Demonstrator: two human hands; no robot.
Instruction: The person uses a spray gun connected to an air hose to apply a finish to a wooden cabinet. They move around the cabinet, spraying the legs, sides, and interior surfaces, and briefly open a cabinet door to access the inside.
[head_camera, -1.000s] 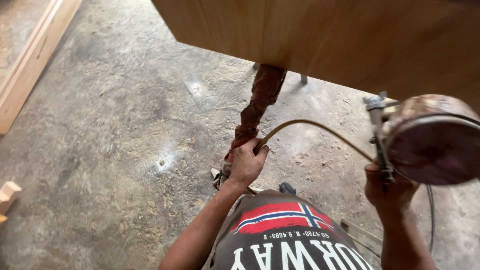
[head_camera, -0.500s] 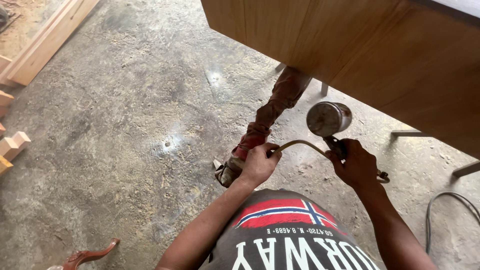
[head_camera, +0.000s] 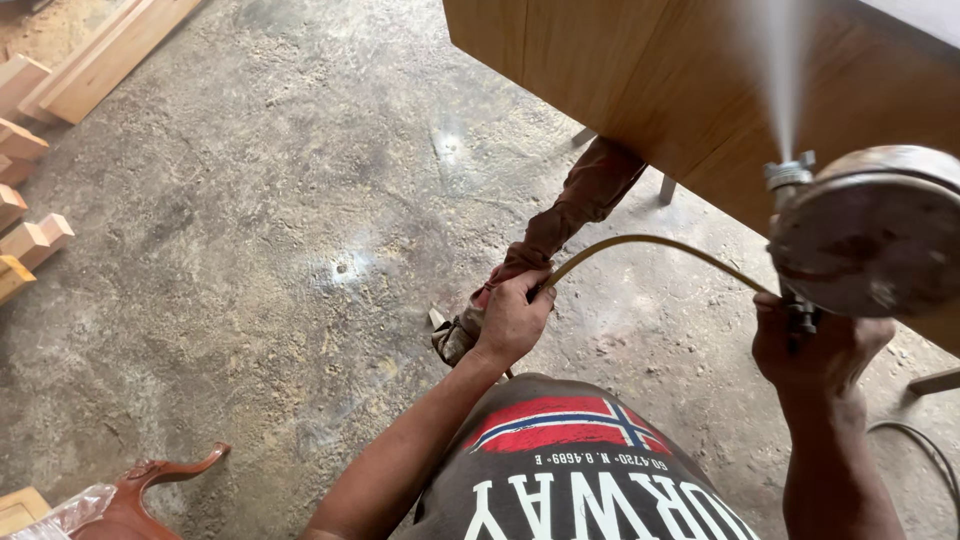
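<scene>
In the head view, our right hand (head_camera: 815, 350) is closed around the grip of a spray gun (head_camera: 860, 235), its fingers wrapped tight just under the round metal cup, which stands above them and close to the camera. A thin cone of mist (head_camera: 780, 70) leaves the nozzle upward, away from those fingers, toward the large wooden panel (head_camera: 640, 70) overhead. Our left hand (head_camera: 512, 318) is clenched on the yellowish air hose (head_camera: 650, 243), which arcs from its fingers across to the gun. Just beyond the left fingers, and seemingly gripped with the hose, is a reddish-brown stained cloth (head_camera: 585, 195) rising toward the panel's lower edge; we cannot tell whether it is held or only pressed against.

We judge the main risks as follows. The gun is close to the panel edge, so lingering in one spot could flood the finish and make it run. The cup sits tilted near our face, so mist drifting back could reach the eyes. If the left fingers let the hose sag, it could brush the wet wood or tug the gun off line. A dark cable (head_camera: 925, 450) loops on the concrete floor (head_camera: 250, 250) below the right fingers and could snag a foot. Wooden offcuts (head_camera: 30, 240) lie well away to the left of the fingers.
</scene>
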